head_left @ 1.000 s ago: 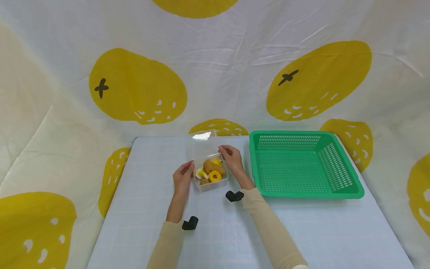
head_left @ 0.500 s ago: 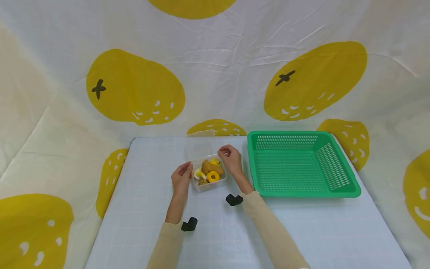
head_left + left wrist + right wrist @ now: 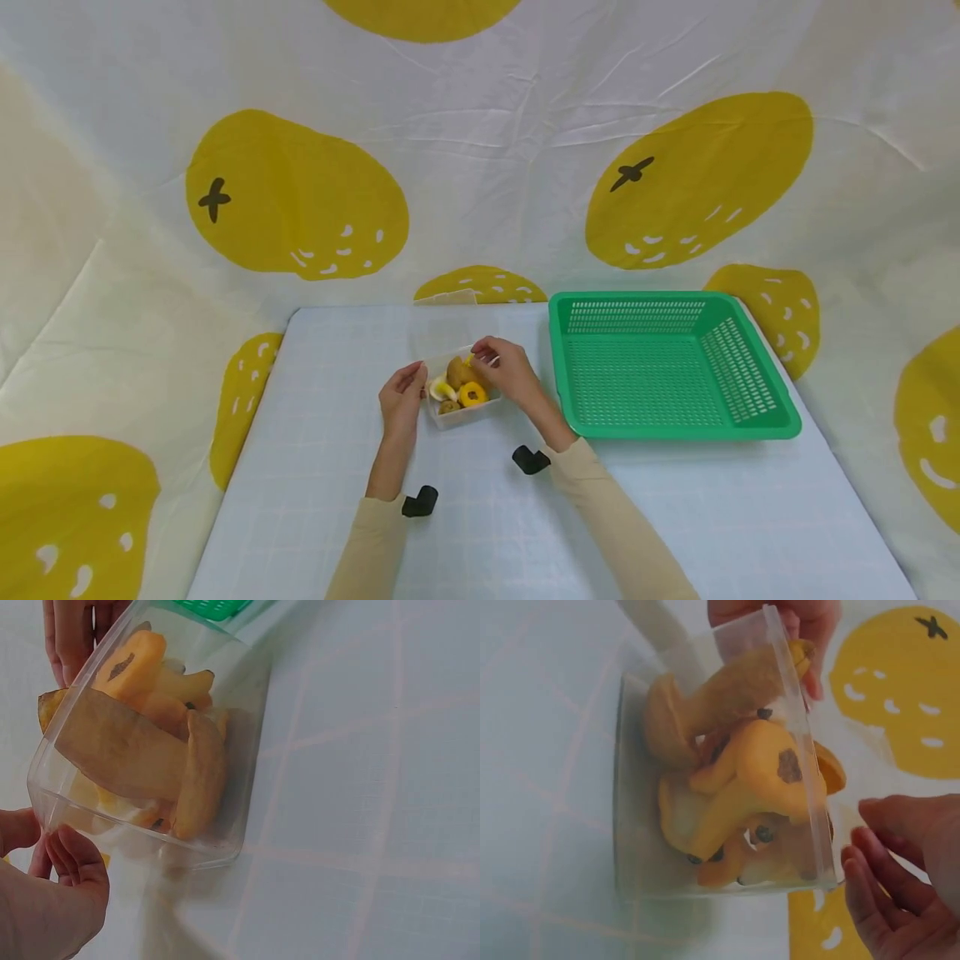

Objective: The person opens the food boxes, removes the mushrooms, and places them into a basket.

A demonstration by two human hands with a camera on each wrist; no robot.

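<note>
A clear plastic box (image 3: 468, 414) stands on the table, packed with brown and yellow food-like pieces. In front lies a yellow ring-shaped piece (image 3: 464, 395); in the left wrist view a long brown piece (image 3: 124, 742) pokes past the rim. The clear lid (image 3: 444, 332) is tipped back behind the box. My left hand (image 3: 401, 402) pinches the box's left rim between thumb and fingertips. Over the box's back right corner reaches my right hand (image 3: 512, 373), its fingertips at the yellow pieces. In the right wrist view, thumb and fingers (image 3: 862, 892) are apart with nothing between them.
An upright green mesh basket (image 3: 637, 383) stands right of the box, near my right forearm. A pale checked cloth covers the table (image 3: 480, 517). A white curtain (image 3: 495, 200) with large yellow fruit prints hangs behind and at both sides.
My right hand has moved left from the box's right back corner to over its contents. The left hand keeps its place at the left rim. The lid leans further back than a second ago.
</note>
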